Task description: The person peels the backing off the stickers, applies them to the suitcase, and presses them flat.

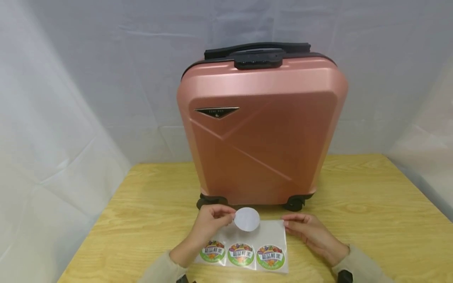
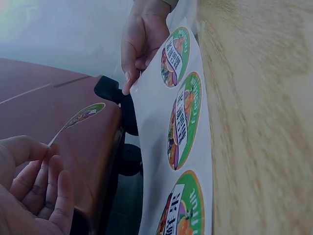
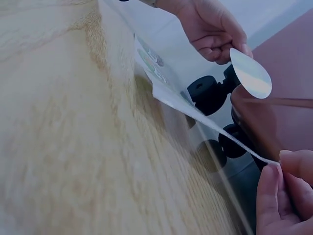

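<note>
Between thumb and fingers, my left hand (image 1: 209,224) pinches the edge of a round sticker (image 1: 247,219). Its white back faces the head camera, while the left wrist view catches its printed side. The far right corner of a sticker sheet (image 1: 272,228) is pinched by my right hand (image 1: 313,234). Fruit stickers (image 1: 240,254) with green rims line the near half of that sheet; its far half is bare. In the right wrist view the held corner of the sheet (image 3: 215,126) is lifted off the table. The round sticker is apart from the sheet.
A pink hard-shell suitcase (image 1: 262,141) stands upright just beyond the hands, its black wheels (image 1: 294,203) on the wooden table (image 1: 148,204). A black triangular badge (image 1: 217,113) is on its front. Pale cloth (image 1: 88,78) hangs behind and at the sides.
</note>
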`<state>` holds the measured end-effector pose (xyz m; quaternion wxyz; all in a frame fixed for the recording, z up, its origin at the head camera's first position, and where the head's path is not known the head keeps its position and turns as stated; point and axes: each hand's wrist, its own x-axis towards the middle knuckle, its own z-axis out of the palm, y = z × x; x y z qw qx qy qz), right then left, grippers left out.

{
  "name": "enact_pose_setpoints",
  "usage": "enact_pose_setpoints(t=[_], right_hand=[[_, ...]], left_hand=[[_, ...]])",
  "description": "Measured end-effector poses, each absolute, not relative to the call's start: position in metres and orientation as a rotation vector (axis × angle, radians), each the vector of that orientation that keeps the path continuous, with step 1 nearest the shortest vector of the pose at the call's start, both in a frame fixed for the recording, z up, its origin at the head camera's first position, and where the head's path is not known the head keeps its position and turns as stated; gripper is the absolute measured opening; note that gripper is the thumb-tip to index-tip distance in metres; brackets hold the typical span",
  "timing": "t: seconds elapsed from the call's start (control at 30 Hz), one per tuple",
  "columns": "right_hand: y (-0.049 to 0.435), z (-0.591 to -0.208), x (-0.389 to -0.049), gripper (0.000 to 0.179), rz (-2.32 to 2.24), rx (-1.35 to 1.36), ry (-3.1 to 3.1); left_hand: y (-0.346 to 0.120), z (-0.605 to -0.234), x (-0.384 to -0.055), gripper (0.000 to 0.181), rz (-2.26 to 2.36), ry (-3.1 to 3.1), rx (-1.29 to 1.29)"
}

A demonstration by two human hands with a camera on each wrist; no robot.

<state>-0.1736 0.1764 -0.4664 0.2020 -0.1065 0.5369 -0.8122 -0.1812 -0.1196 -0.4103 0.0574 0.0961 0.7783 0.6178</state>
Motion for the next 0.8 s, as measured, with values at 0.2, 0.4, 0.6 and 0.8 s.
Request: enact_pose_setpoints(t=[0.2,0.4,0.6,0.8], right_hand=[[0.174,-0.459,-0.174,0.019,-2.249,-0.15,1.674],[0.173,-0.457,-0.174,0.021,-2.175,-0.099,1.923],[0.172,-0.453,-0.173,0.033,-1.997,-0.099,2.245],[0.17,-0.447,-0.172,0.031,-1.997,-0.173,2.308]], left_hand=[[-0.118,-0.409,-0.184,0.014,1.879,2.352,0.285],[-0.116,-0.405,-0.186,0.014,1.891,2.349,0.29],[-0.114,-0.404,-0.185,0.015,1.912,2.337,0.298],[-0.112,-0.404,-0.187,0.015,1.922,2.329,0.316]])
